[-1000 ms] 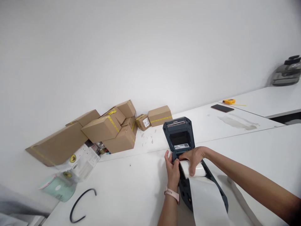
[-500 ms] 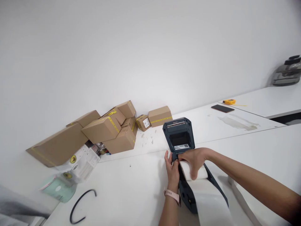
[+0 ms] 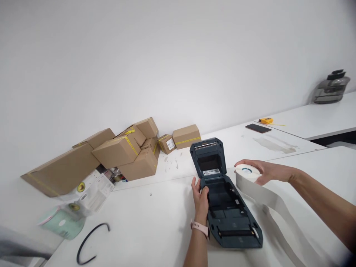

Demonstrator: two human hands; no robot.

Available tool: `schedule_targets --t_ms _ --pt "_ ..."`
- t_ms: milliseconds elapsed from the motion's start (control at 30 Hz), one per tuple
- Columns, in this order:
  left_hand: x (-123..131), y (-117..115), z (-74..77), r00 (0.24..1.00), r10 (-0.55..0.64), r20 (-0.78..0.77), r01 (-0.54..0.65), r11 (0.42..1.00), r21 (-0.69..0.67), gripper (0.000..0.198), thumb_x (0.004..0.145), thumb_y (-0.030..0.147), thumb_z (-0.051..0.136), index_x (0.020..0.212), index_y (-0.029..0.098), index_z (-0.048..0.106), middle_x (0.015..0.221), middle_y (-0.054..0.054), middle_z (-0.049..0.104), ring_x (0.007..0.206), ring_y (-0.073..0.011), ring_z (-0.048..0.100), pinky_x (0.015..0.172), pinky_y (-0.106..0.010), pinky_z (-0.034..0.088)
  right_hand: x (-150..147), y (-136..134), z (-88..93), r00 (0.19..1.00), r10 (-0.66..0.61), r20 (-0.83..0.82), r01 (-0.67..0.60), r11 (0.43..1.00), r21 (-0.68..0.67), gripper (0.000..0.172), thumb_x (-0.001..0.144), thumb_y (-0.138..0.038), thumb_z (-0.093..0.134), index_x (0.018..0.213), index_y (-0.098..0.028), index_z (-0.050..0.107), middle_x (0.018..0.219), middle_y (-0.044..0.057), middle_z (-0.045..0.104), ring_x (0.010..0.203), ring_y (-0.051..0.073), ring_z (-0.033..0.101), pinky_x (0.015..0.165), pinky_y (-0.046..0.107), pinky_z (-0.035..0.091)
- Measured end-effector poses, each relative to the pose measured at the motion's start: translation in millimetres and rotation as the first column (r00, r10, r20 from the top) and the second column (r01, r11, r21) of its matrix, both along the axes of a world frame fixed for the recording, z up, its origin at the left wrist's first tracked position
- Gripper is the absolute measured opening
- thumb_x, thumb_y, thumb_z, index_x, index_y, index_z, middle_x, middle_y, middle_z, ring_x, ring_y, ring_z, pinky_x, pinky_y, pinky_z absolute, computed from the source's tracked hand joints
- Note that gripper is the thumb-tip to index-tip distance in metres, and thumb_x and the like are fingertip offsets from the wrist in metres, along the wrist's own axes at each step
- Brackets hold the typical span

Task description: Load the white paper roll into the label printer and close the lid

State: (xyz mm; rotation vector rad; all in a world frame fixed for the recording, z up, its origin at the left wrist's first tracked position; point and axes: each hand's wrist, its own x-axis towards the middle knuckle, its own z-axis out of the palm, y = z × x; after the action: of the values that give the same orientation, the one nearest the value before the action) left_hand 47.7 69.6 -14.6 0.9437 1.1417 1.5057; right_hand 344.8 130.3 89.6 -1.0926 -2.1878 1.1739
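A dark blue-grey label printer [image 3: 232,211] lies on the white table with its lid [image 3: 208,157] swung up and its roll bay bare. My left hand [image 3: 200,200] grips the printer's left edge near the hinge, thumb over the rim. To the right of the printer, my right hand [image 3: 264,171] holds a label roll [image 3: 247,174], its core facing up. From the roll a long strip of labels [image 3: 278,202] trails down toward the lower right. A pink watch band is on my left wrist.
Cardboard boxes [image 3: 119,152] are piled against the wall at left. Nearby lie a mint-green packet [image 3: 65,224] and a curved black strip [image 3: 87,241]. Farther right are a phone [image 3: 258,128], a yellow tape measure [image 3: 266,121] and a dark clear jug [image 3: 330,89].
My right hand has lifted the label roll out of the printer and moved it to the right, turning it core up. My left hand keeps its grip on the printer.
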Motion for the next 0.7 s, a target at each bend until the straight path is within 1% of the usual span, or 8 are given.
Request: schedule_targets --t_ms 67,167,267,433,533,567,633,700 --pt "0.0 -0.3 0.8 1.0 -0.001 -0.005 0.001 1.0 -0.001 0.079 0.08 0.029 0.066 0.148 0.019 0.028 0.151 -0.017 0.044 0.129 -0.0217 0.053 0.102 -0.029 0.044 3.1 8.2 -16.5 0.997 0.073 -0.017 -0.074 0.993 -0.096 0.075 0.061 -0.044 0.075 0.13 -0.024 0.055 0.113 0.008 0.063 0.099 0.029 0.061 0.079 0.034 0.051" --pt "-0.2 -0.2 0.7 1.0 -0.003 -0.012 0.003 1.0 0.002 0.078 0.081 0.028 0.065 0.148 0.019 0.026 0.151 -0.017 0.043 0.13 -0.0214 0.052 0.103 -0.029 0.044 2.9 17.5 -36.2 0.999 0.036 -0.026 -0.04 0.988 -0.147 0.072 0.061 -0.036 0.075 0.129 -0.024 0.053 0.117 0.007 0.061 0.103 0.029 0.059 0.082 0.033 0.05" --pt "-0.5 0.4 -0.5 1.0 -0.002 -0.021 0.002 1.0 0.008 0.078 0.081 0.028 0.065 0.148 0.02 0.026 0.151 -0.016 0.044 0.133 -0.0213 0.049 0.104 -0.029 0.043 -1.4 22.1 -50.5 0.999 0.015 -0.034 -0.021 0.983 -0.18 0.071 0.06 -0.03 0.074 0.127 -0.023 0.053 0.12 0.008 0.06 0.107 0.029 0.058 0.084 0.034 0.049" --pt "-0.8 1.1 -1.8 1.0 -0.002 -0.027 0.003 1.0 0.007 0.077 0.081 0.029 0.065 0.148 0.02 0.027 0.151 -0.016 0.045 0.132 -0.0214 0.051 0.104 -0.029 0.043 -14.4 24.3 -61.1 0.996 0.047 -0.075 -0.061 0.977 -0.203 0.071 0.06 -0.032 0.077 0.127 -0.023 0.053 0.119 0.007 0.062 0.109 0.029 0.058 0.089 0.036 0.049" --pt "-0.8 1.5 -2.0 1.0 -0.001 -0.025 0.001 1.0 0.006 0.077 0.081 0.031 0.066 0.147 0.02 0.028 0.151 -0.016 0.044 0.132 -0.0222 0.051 0.104 -0.03 0.043 -15.1 24.3 -63.6 0.997 0.059 -0.046 -0.067 0.975 -0.21 0.083 0.059 -0.035 0.079 0.136 -0.024 0.049 0.129 0.009 0.059 0.117 0.033 0.056 0.097 0.042 0.046" --pt "-0.8 1.7 -2.0 1.0 0.0 -0.025 0.001 1.0 0.007 0.077 0.081 0.031 0.066 0.147 0.02 0.028 0.151 -0.017 0.045 0.132 -0.0225 0.051 0.104 -0.031 0.043 -11.6 23.1 -65.6 0.998 0.054 -0.045 -0.063 0.975 -0.215 0.089 0.06 -0.036 0.079 0.141 -0.025 0.045 0.136 0.01 0.056 0.124 0.035 0.053 0.102 0.044 0.044" --pt "-0.8 1.9 -2.0 1.0 0.001 -0.024 0.0 1.0 0.008 0.078 0.08 0.031 0.067 0.147 0.019 0.028 0.15 -0.017 0.045 0.132 -0.0227 0.051 0.105 -0.031 0.043 2.5 16.7 -73.1 0.996 0.004 -0.085 -0.024 0.972 -0.235 0.095 0.066 -0.04 0.077 0.15 -0.031 0.034 0.152 0.009 0.043 0.138 0.035 0.04 0.109 0.046 0.038" --pt "-0.7 2.1 -1.5 1.0 0.003 -0.025 -0.003 1.0 0.008 0.078 0.08 0.031 0.067 0.147 0.018 0.028 0.151 -0.017 0.044 0.132 -0.0224 0.051 0.105 -0.03 0.043 22.9 3.0 -85.1 0.982 -0.081 -0.173 0.034 0.965 -0.26 0.086 0.077 -0.047 0.069 0.153 -0.033 0.03 0.159 0.007 0.033 0.145 0.032 0.031 0.113 0.044 0.034"
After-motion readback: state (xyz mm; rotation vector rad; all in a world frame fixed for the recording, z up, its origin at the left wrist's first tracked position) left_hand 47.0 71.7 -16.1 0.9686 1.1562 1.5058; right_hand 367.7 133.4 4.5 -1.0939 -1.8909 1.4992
